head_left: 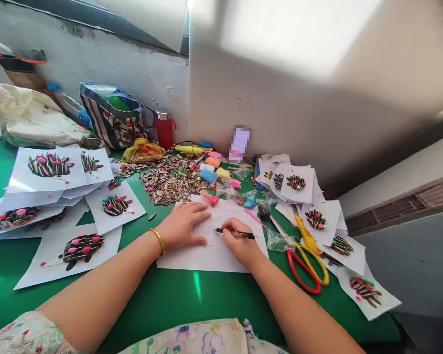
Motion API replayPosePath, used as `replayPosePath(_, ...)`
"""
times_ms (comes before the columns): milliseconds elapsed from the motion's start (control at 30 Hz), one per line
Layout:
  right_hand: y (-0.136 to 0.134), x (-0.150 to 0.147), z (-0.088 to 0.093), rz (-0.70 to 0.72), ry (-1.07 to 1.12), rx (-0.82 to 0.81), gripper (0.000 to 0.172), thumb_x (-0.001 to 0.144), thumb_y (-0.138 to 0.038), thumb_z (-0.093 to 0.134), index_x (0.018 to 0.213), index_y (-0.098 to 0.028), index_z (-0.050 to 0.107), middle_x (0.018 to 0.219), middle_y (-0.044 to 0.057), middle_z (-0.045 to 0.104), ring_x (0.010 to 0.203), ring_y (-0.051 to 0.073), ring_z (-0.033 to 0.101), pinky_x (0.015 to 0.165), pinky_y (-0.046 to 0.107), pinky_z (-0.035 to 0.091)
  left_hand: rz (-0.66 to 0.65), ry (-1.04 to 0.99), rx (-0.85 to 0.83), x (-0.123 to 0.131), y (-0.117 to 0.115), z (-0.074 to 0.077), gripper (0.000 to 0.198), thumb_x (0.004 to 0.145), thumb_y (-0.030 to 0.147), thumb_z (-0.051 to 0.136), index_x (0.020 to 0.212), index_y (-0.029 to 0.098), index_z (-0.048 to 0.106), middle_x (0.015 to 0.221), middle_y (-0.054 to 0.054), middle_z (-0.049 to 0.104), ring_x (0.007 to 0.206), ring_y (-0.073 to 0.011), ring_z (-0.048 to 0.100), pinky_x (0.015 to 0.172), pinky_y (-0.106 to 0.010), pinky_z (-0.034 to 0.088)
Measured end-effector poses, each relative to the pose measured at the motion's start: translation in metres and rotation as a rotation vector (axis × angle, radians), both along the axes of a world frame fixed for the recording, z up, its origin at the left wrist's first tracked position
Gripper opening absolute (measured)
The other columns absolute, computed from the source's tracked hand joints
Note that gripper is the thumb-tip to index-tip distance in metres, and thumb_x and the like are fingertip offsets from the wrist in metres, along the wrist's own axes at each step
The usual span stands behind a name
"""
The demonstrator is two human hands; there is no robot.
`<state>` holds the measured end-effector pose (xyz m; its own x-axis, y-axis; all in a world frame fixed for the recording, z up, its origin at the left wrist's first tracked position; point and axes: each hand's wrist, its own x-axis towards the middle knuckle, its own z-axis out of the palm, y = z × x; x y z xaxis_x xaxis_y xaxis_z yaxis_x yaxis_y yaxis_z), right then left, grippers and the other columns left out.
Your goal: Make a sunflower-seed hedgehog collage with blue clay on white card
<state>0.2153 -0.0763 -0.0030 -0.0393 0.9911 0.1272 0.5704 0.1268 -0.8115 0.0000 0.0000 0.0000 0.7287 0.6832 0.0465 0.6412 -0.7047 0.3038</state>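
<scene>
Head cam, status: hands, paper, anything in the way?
Left fingers spread on white paper. Right fingers around black pen, tip by faint drawing. Small plastic bags crowd paper's far edge.

The head camera looks closely forward and down across the table (173,301).

Not much I can read here tbh. There's a faint scribble (239,104) on the wall (214,93) in front of me, starts with what looks like a 3, rest is unclear. Marks on my paper (206,259) are too faint to make out.
</scene>
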Motion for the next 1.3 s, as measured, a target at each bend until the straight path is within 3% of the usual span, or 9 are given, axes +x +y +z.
replayPosePath(900, -0.0015, 0.005, 0.0047, -0.077, 0.033, -0.027, 0.01, 0.077, -0.021, 0.047, 0.073, -0.021, 0.056, 0.068, -0.002, 0.058, 0.067, 0.016, 0.053, 0.06, 0.026, 0.037, -0.004, -0.004, -0.016, 0.0003, 0.0053, -0.005, 0.08, 0.067, 0.067, 0.071, 0.137, 0.035, 0.051, 0.153, -0.004, 0.04, 0.139, -0.0329, 0.035, 0.113, -0.05, 0.023)
replayPosePath(1300, -0.0011, 0.003, 0.0006, -0.014, 0.006, -0.033, 0.01, 0.078, -0.02, 0.048, 0.076, -0.021, 0.058, 0.071, -0.002, 0.061, 0.068, 0.016, 0.054, 0.061, 0.026, 0.039, -0.008, 0.004, -0.012, 0.0007, 0.0052, -0.0046, 0.08, 0.067, 0.068, 0.069, 0.137, 0.035, 0.05, 0.152, -0.004, 0.041, 0.139, -0.0323, 0.035, 0.113, -0.051, 0.024)
